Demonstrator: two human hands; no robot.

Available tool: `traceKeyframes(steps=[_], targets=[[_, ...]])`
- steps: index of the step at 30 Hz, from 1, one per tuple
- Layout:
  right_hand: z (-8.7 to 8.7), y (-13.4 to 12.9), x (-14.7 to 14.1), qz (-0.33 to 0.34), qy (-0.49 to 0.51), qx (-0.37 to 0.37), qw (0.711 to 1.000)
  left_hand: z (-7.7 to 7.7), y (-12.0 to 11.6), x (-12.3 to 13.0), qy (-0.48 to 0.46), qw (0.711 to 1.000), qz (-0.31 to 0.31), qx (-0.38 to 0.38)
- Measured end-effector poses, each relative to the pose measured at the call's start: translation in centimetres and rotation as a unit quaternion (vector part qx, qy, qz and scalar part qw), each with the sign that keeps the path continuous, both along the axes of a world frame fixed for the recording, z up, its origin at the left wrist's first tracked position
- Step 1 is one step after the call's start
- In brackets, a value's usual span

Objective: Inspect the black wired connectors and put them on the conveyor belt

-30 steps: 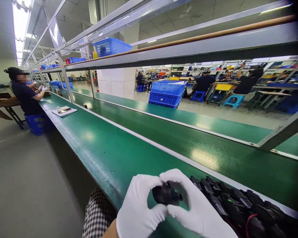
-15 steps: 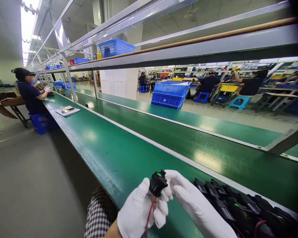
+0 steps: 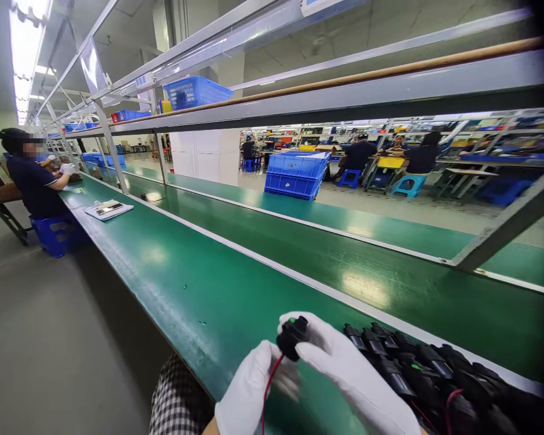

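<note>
A small black motor-like part (image 3: 292, 338) with a green dot on its top and a red wire (image 3: 268, 386) hanging from it is in front of me. My right hand (image 3: 340, 356), white-gloved, pinches it between thumb and fingers. Just left of the part is my left hand (image 3: 247, 386), also gloved; its thumb is close to where the wire leaves the part. Motion smears the left fingers, so whether they grip anything is unclear. To the right of my right hand, several similar black parts (image 3: 399, 377) lie in rows on the green bench (image 3: 163, 272), some with red wires.
A clipboard with papers (image 3: 109, 209) lies farther along the bench, near a seated co-worker (image 3: 31, 175). Behind the metal divider strip, blue crates (image 3: 294, 175) are stacked across the line. A blue basket (image 3: 197, 92) sits on the overhead shelf. Slanted frame posts rise beyond the bench.
The view has turned slightly right. My right thumb and fingers have closed around the black part, while my left fingers have loosened from beneath it and are moving.
</note>
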State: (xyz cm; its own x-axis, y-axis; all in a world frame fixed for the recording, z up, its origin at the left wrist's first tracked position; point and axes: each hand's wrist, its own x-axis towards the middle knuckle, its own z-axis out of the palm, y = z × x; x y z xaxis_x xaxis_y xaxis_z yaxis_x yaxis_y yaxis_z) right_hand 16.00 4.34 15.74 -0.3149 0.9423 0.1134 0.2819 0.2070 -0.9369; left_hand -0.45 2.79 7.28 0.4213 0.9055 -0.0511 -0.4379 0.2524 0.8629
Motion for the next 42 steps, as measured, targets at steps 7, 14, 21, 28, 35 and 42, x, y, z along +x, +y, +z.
traceKeyframes(steps=[7, 14, 21, 28, 35, 42], targets=[[7.2, 10.3, 7.4, -0.432, -0.379, 0.325, 0.751, -9.0, 2.1, -3.3, 0.548, 0.713, 0.309, 0.310], [1.5, 21.0, 8.8, -0.231, -0.608, 0.167, 0.741, -11.7, 3.4, -2.8, 0.568, 0.611, 0.331, 0.442], [-2.3, 21.9, 8.1, -0.133, -0.654, 0.048, 0.743, -12.1, 4.2, -3.3, 0.556, 0.584, 0.341, 0.483], [-0.3, 13.1, 9.4, 0.009, -0.650, 0.046, 0.759, -10.8, 3.9, -4.0, 0.571, 0.600, 0.285, 0.483], [-4.8, -1.1, 8.9, 0.098, -0.673, 0.035, 0.732, -9.6, 3.1, -3.3, 0.553, 0.677, 0.258, 0.412], [-5.1, -1.3, 8.8, 0.062, -0.616, 0.077, 0.782, -6.0, 1.7, -2.7, 0.439, 0.867, 0.140, 0.191]])
